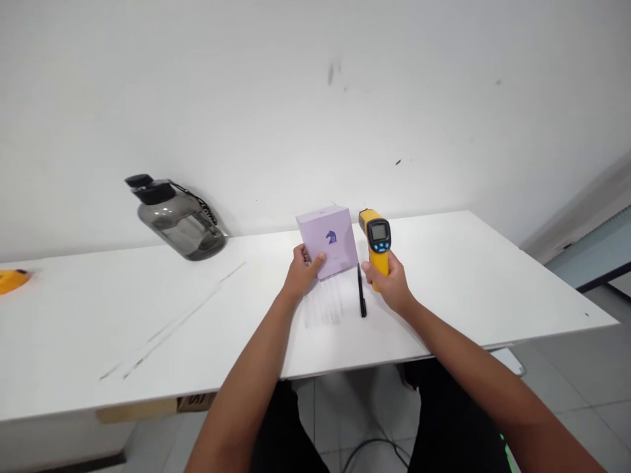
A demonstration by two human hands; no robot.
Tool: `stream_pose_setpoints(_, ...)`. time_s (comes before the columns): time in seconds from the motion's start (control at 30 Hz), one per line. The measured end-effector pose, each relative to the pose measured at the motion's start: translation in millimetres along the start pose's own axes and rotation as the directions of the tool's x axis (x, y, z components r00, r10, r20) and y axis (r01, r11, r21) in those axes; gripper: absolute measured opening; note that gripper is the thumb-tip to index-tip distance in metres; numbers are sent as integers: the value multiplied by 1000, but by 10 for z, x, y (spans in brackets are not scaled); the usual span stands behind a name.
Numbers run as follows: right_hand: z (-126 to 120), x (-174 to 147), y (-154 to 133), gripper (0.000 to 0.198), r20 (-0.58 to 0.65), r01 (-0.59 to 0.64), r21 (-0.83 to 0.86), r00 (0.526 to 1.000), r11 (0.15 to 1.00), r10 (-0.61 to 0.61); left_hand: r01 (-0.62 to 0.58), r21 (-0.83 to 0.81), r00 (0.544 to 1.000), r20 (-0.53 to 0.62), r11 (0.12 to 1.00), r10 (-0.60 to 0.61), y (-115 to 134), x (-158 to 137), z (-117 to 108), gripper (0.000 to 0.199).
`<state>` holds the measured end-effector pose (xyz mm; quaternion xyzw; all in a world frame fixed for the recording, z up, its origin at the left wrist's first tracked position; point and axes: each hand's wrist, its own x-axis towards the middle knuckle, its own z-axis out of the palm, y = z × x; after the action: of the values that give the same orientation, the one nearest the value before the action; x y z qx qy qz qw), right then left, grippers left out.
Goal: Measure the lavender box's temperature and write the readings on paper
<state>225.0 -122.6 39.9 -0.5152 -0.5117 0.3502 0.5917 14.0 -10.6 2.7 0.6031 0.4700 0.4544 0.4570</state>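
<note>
A light purple box [335,244] with a dark horse-head logo is held by its lower left corner in my left hand [302,272], thumb on the front face. The box is slightly tilted. My right hand [394,282] is wrapped round the handle of a yellow and black infrared thermometer [377,246], whose small screen and blue buttons face me. Between my hands a black pen [361,295] lies on the table. Beneath the box is a sheet of paper [323,305] with faint writing, partly hidden by the box and my left hand.
A large grey see-through water bottle [182,223] with a black lid is at the back left, near the wall. Part of a yellow object [12,281] shows at the far left. The white table [236,328] meets the wall behind; its right edge slopes toward me.
</note>
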Motion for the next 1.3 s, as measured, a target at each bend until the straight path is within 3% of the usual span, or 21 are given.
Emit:
stream_pose_setpoints(0.47, 189, -40, 280, 42, 289, -19, -41, 957, 999, 30, -17, 69, 999, -36, 997, 20, -27, 19, 11, 78)
stream_pose_setpoints(0.93, 224, -70, 166, 39, 316, -128, 39, 942, 991, 109, -11, 127, 1000, -20, 992, 14, -16, 19, -3, 81)
stream_pose_setpoints(1.3, 206, -76, 138, 40, 317, -131, 9, 941, 991, 121, -9, 137, 999, -40, 991, 15, -47, 31, 7, 83)
